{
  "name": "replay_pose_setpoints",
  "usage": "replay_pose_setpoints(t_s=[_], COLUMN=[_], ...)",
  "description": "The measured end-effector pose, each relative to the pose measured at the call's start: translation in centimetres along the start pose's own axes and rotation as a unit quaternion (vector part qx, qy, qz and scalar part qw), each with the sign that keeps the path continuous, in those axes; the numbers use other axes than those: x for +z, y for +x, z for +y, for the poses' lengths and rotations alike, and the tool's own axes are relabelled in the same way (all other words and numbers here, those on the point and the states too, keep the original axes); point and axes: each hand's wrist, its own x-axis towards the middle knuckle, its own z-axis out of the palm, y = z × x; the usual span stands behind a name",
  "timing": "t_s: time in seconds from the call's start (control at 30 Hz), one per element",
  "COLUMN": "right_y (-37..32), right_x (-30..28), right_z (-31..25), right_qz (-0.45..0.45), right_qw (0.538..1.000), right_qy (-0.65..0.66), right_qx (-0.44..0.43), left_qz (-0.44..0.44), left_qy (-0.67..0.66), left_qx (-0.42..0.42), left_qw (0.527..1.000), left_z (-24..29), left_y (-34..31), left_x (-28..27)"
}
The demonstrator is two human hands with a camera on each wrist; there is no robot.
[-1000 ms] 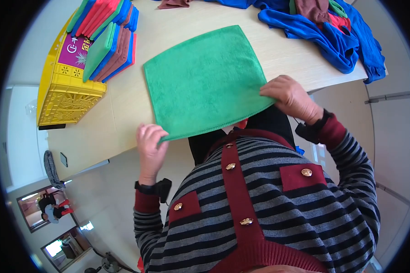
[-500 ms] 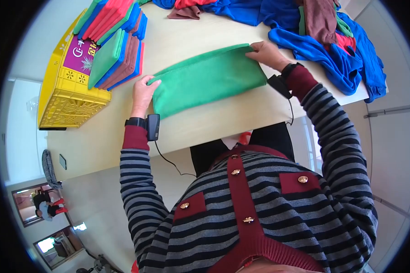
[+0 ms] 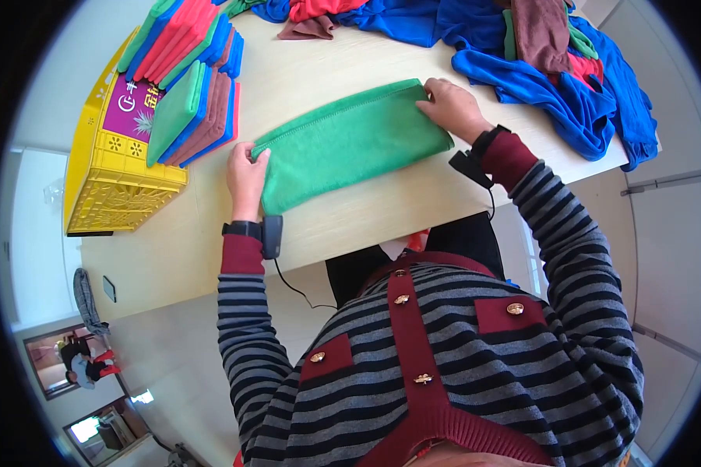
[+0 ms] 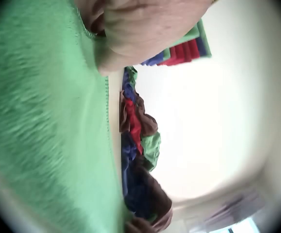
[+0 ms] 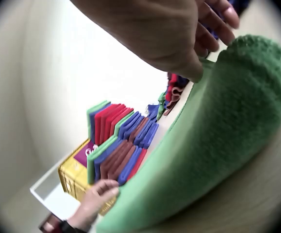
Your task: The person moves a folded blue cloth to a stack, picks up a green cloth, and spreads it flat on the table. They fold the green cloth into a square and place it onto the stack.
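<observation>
A green cloth (image 3: 354, 140) lies on the table folded over into a long band, with a stitched hem running along its far side. At its left end my left hand (image 3: 246, 179) pinches the far corner between thumb and fingers. My right hand (image 3: 457, 110) is at the far right corner, thumb and fingers bent around the edge. The right wrist view shows the thumb of my right hand (image 5: 155, 34) against the green cloth (image 5: 213, 131), the other fingers loosely bent beside the thick fold. The left wrist view has my left hand (image 4: 150, 29) on the hem of the cloth (image 4: 48, 121).
Folded cloths (image 3: 183, 113) in several colours stand stacked on and beside a yellow crate (image 3: 125, 183) at the left. Loose blue, brown, red and green cloths (image 3: 522, 89) lie heaped along the back and right. A phone (image 3: 109, 289) rests near the left table edge.
The cloth, spread out a second ago, is now folded over and farther from the body. Both hands moved from its near corners to the far side; since half a second ago they have barely shifted.
</observation>
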Motion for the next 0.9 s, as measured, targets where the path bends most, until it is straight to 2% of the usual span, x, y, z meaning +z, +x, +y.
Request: replay_pose_setpoints(t_s=[0.03,0.1,0.13,0.2,0.23,0.3,0.33,0.47,0.6,0.7,0.9], right_y=[-0.6,-2.2,-2.9,-4.7,-5.7,-7.5,-7.8,-8.1,-6.6,-5.5,-4.2], right_x=[-0.4,-0.6,0.2,2.5,3.7,7.2,8.2,9.7,8.5,7.6,5.5], right_z=[-0.9,-3.1,-4.1,-6.8,-8.5,-11.3,-11.8,-12.1,-7.3,-4.2,-2.8], right_qz=[0.04,0.118,0.099,0.058,0.037,0.045,0.047,0.008,0.017,0.074,0.058], right_qw=[0.998,0.978,0.979,0.979,0.977,0.969,0.969,0.974,0.979,0.978,0.982], right_qy=[-0.049,-0.146,-0.131,-0.075,-0.035,-0.047,-0.047,-0.015,-0.112,-0.153,-0.162], right_qx=[-0.031,-0.091,-0.122,-0.178,-0.207,-0.24,-0.236,-0.225,-0.172,-0.125,-0.08], left_qz=[0.044,0.13,0.129,-0.021,-0.023,-0.089,-0.091,-0.09,-0.124,-0.13,-0.067], left_qy=[0.088,0.257,0.257,0.18,0.18,0.225,0.225,0.285,0.284,0.285,0.297], left_qx=[0.069,0.2,0.2,0.219,0.222,0.275,0.28,0.235,0.184,0.112,0.095], left_qw=[0.993,0.936,0.937,0.959,0.958,0.93,0.929,0.925,0.933,0.943,0.948], left_z=[1.9,6.4,7.0,8.1,8.8,9.6,9.5,9.0,7.6,5.6,3.7], left_y=[-1.1,-4.0,-5.3,-7.5,-8.2,-9.3,-9.6,-10.2,-10.0,-9.2,-6.9], left_x=[-0.5,-0.7,-0.2,0.9,2.0,4.2,4.8,5.7,3.4,2.3,2.7])
